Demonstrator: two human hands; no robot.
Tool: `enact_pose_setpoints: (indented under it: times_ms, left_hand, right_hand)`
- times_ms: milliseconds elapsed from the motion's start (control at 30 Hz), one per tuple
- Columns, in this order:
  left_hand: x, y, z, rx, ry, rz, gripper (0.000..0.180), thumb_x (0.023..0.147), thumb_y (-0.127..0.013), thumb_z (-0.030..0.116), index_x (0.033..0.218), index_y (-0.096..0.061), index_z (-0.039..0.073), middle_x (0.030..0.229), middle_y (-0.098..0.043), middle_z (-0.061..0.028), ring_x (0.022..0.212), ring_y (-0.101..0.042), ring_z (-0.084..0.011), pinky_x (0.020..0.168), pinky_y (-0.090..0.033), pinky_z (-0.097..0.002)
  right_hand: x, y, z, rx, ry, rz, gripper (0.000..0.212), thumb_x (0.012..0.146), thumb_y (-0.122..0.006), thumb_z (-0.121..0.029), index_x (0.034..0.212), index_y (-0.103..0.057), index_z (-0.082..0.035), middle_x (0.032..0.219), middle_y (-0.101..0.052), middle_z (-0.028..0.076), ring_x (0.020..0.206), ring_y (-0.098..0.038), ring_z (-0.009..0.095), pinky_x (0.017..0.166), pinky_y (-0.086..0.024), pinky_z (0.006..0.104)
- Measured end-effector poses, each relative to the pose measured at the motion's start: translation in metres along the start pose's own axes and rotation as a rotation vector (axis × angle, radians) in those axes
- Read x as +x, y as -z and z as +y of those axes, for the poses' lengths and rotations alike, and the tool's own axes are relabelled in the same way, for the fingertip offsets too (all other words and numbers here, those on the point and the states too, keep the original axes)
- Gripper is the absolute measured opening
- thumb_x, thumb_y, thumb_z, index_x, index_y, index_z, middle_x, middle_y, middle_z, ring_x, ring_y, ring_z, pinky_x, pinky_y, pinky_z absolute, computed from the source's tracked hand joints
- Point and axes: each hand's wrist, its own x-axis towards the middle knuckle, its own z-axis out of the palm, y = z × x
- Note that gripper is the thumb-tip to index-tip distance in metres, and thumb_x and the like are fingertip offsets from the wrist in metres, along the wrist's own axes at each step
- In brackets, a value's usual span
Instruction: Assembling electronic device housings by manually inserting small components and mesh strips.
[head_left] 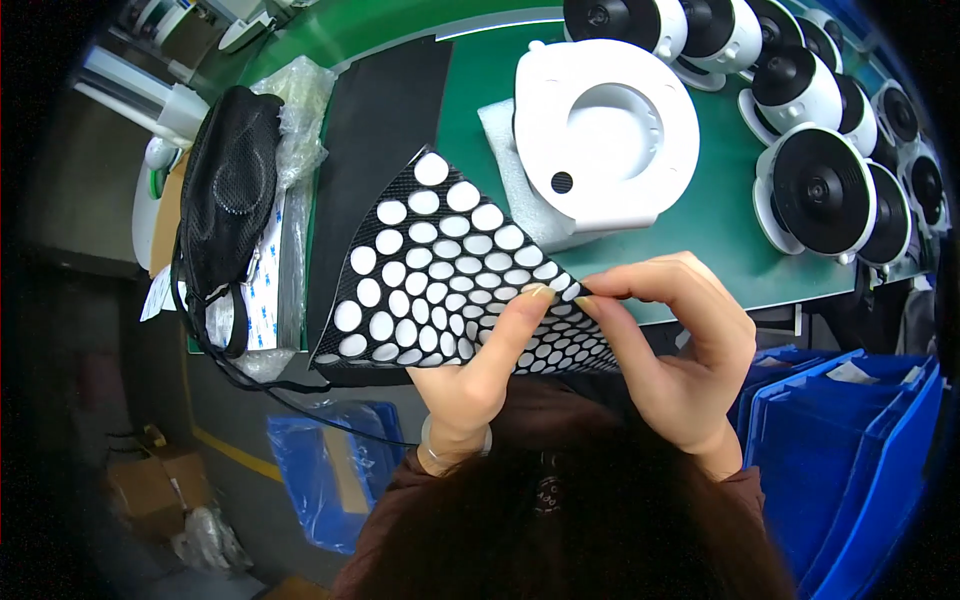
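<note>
A black mesh sheet (470, 245) covered with rows of white round spots is bent between my hands. My left hand (475, 385) grips it from below, thumb pressed on its face and the other fingers hidden underneath. At the sheet's right edge, the thumb and forefinger of my right hand (680, 335) pinch together; whether they also hold a small loose piece I cannot tell. Beyond the sheet lies a white ring-shaped plastic housing (545, 125) with a large round opening. A small black mesh disc (562, 182) sits on its near left part.
White foam (500, 130) lies under the housing on the green table (720, 250). Several white-and-black round devices (820, 190) crowd the right. At left are a black mat (385, 100) and a black mesh pouch (232, 165). Blue bins (830, 430) stand below right.
</note>
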Motion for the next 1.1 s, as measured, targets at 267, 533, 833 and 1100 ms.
enact_pose_setpoints:
  times_ms: [267, 533, 833, 1100]
  left_hand:
    - [-0.001, -0.006, 0.002, 0.005, -0.142, 0.03, 0.036, 0.062, -0.061, -0.008, 0.095, -0.045, -0.007, 0.085, -0.053, -0.0093, 0.073, -0.054, -0.0131, 0.065, -0.044, -0.0207]
    - [-0.004, -0.019, 0.006, 0.126, -0.189, -0.062, 0.03, 0.061, -0.063, -0.008, 0.088, -0.051, -0.006, 0.079, -0.057, -0.0078, 0.069, -0.056, -0.0111, 0.063, -0.045, -0.0196]
    - [-0.005, -0.022, 0.001, 0.236, -0.236, -0.016, 0.027, 0.062, -0.063, -0.007, 0.086, -0.052, -0.006, 0.079, -0.057, -0.0075, 0.068, -0.056, -0.011, 0.063, -0.045, -0.0199]
    - [-0.006, -0.026, 0.002, 0.274, -0.227, -0.01, 0.028, 0.062, -0.064, -0.005, 0.087, -0.052, -0.004, 0.079, -0.057, -0.0065, 0.068, -0.056, -0.011, 0.062, -0.045, -0.0199]
  right_hand:
    - [-0.012, 0.0, 0.004, 0.152, -0.189, -0.031, 0.014, 0.062, -0.062, 0.005, 0.075, -0.058, 0.003, 0.072, -0.059, 0.007, 0.064, -0.054, 0.011, 0.06, -0.042, 0.0195]
    - [-0.013, 0.001, 0.007, 0.184, -0.187, 0.072, 0.014, 0.061, -0.063, 0.005, 0.073, -0.057, 0.003, 0.07, -0.059, 0.007, 0.064, -0.055, 0.012, 0.06, -0.042, 0.0198]
    - [-0.015, 0.003, 0.005, 0.002, -0.037, 0.1, 0.013, 0.06, -0.063, 0.006, 0.071, -0.057, 0.001, 0.069, -0.059, 0.008, 0.062, -0.056, 0.015, 0.058, -0.043, 0.0212]
    - [-0.01, 0.011, 0.009, 0.088, -0.167, 0.008, 0.013, 0.061, -0.061, 0.006, 0.072, -0.055, 0.001, 0.071, -0.059, 0.009, 0.065, -0.057, 0.017, 0.06, -0.043, 0.0224]
